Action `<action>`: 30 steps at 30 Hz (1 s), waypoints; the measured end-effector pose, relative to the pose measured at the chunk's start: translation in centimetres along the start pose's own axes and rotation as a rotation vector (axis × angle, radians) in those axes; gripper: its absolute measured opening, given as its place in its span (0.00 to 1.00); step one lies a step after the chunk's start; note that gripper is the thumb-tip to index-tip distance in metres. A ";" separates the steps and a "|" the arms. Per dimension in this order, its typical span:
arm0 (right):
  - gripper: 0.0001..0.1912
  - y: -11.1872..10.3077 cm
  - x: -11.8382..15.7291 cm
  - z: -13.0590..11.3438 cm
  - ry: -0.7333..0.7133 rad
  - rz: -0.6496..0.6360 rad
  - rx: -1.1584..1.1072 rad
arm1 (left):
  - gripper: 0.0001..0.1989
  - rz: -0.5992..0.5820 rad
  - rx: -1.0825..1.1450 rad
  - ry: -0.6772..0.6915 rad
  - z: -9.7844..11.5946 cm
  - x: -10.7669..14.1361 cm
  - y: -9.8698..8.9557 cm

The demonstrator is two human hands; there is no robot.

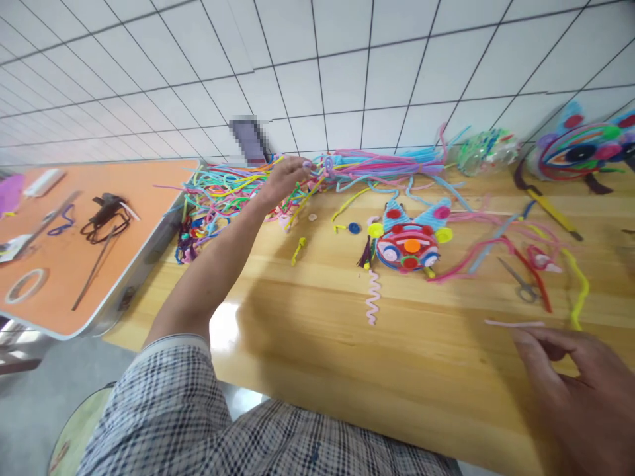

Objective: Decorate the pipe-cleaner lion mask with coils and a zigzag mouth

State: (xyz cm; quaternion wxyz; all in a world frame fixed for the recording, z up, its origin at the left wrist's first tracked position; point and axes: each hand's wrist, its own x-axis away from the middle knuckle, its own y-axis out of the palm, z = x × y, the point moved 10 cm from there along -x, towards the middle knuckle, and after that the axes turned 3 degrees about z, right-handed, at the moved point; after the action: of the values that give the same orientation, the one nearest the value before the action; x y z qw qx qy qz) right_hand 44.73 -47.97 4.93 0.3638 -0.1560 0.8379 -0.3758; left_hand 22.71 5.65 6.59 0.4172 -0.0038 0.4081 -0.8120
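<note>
My left hand (286, 178) reaches over the pile of coloured pipe cleaners (233, 185) by the wall, its fingers drawn together at a pale, coiled piece; what they hold is too small to tell. At the lower right, my right hand (570, 370) pinches a short pale pink pipe cleaner (513, 324) between thumb and fingers. Between the hands lies a decorated face (411, 245) with blue ears, a red front and yellow side discs. A zigzag pink strip (372, 299) lies below it, and a small yellow twisted piece (298, 251) is to its left.
Scissors (526, 289) and loose pipe cleaners lie right of the face. A yellow-handled cutter (553, 213), a clear container (486, 153) and a second decorated face (578, 153) are at the back right. An orange table (54, 231) with tape and cables adjoins at left.
</note>
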 end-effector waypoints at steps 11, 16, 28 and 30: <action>0.20 0.9 -1.0 0.5 0.041 -0.015 -0.041 | 0.15 -0.140 0.447 -0.343 0.3 1.2 -4.7; 0.19 1.0 -1.1 0.7 0.019 0.002 -0.080 | 0.17 -0.093 0.459 -0.282 2.7 3.5 -6.7; 0.04 -1.2 2.1 -11.1 -0.152 -0.183 -0.589 | 0.12 -0.130 0.393 -0.035 17.0 16.2 -4.5; 0.01 -0.2 3.0 -14.0 -0.139 -0.285 -0.699 | 0.09 -0.263 0.367 0.042 21.1 19.5 -2.0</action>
State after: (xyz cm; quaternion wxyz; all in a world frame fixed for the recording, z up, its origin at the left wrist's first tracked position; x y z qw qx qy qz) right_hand 32.54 -42.47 9.93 0.2890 -0.4107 0.8586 -0.1028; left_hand 16.02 -20.90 15.47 0.2930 0.0358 0.2580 -0.9200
